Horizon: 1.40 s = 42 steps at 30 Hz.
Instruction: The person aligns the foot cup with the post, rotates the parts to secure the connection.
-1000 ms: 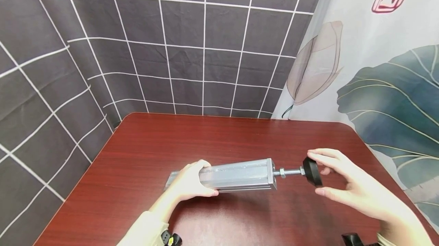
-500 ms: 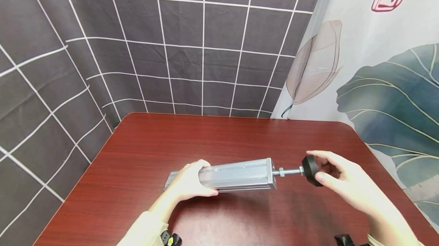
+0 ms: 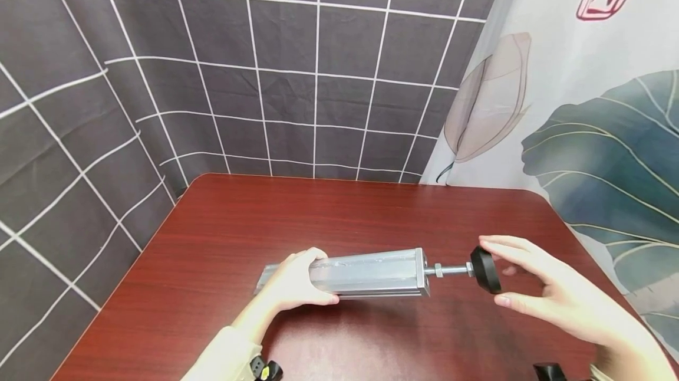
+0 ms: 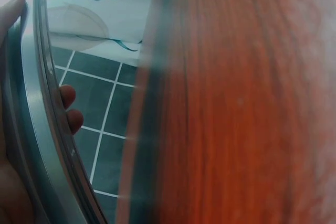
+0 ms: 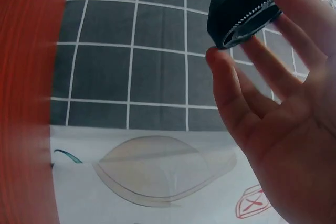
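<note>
A long silver aluminium profile (image 3: 371, 275) is held slightly tilted above the table. My left hand (image 3: 292, 283) grips it near its left end, thumb along the near side; in the left wrist view two fingertips (image 4: 73, 121) curl past its far edge. From the profile's right end sticks a threaded rod (image 3: 453, 270) with a nut (image 3: 438, 270) on it. A black levelling foot (image 3: 485, 270) caps the rod. My right hand (image 3: 557, 292) spans the foot, thumb and fingertips at opposite sides of its rim. Its toothed underside (image 5: 252, 22) faces my palm in the right wrist view.
A reddish-brown wooden table (image 3: 329, 210) lies beneath both hands. Dark grey cloth with white grid lines (image 3: 286, 98) hangs behind and to the left. At the right hangs a white leaf-print curtain (image 3: 573, 74).
The right hand's fingers bunch closer over the foot half a second ago and now spread to its rim again. The left hand and profile stay almost in place.
</note>
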Tool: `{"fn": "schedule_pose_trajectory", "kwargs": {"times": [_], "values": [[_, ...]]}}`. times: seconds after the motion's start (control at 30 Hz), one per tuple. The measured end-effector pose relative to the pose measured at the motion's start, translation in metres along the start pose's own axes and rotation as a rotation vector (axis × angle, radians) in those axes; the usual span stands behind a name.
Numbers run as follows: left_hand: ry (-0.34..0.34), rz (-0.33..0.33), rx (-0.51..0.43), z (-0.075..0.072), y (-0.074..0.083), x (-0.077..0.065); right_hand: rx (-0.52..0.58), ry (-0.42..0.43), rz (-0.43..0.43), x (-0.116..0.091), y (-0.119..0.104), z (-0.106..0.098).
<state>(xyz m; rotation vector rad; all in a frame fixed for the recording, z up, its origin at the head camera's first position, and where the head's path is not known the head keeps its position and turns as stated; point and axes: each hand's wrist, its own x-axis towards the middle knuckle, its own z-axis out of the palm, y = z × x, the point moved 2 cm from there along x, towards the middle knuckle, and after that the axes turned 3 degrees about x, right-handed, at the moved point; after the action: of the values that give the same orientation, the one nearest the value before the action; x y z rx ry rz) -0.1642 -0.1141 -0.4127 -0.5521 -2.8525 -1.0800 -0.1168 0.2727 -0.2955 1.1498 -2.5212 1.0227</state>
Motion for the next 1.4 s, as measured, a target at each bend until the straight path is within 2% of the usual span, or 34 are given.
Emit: {"fn": "schedule_pose_trajectory", "kwargs": {"times": [0.37,0.53,0.73,0.87,1.0,1.27,1.4], "values": [[-0.007,-0.021,-0.005,0.0,0.001,-0.001,0.033,0.099,0.161,0.007,0.003,0.008],[-0.005,-0.021,-0.01,0.0,0.001,0.0,0.11,0.012,0.148,0.002,0.003,-0.001],[-0.002,-0.011,-0.008,0.001,0.0,0.0,0.072,-0.073,0.161,-0.006,-0.001,-0.012],[0.006,-0.004,-0.009,0.0,-0.001,0.0,0.093,-0.097,0.097,-0.004,0.001,-0.006],[-0.009,-0.015,-0.015,0.001,-0.001,0.0,0.124,-0.071,0.038,0.0,0.003,-0.001],[-0.014,-0.029,-0.016,0.001,-0.002,-0.001,0.109,0.048,0.152,0.004,0.006,0.004],[-0.013,-0.028,-0.015,0.0,-0.002,0.0,0.111,0.01,0.181,0.0,0.005,0.0]]}}
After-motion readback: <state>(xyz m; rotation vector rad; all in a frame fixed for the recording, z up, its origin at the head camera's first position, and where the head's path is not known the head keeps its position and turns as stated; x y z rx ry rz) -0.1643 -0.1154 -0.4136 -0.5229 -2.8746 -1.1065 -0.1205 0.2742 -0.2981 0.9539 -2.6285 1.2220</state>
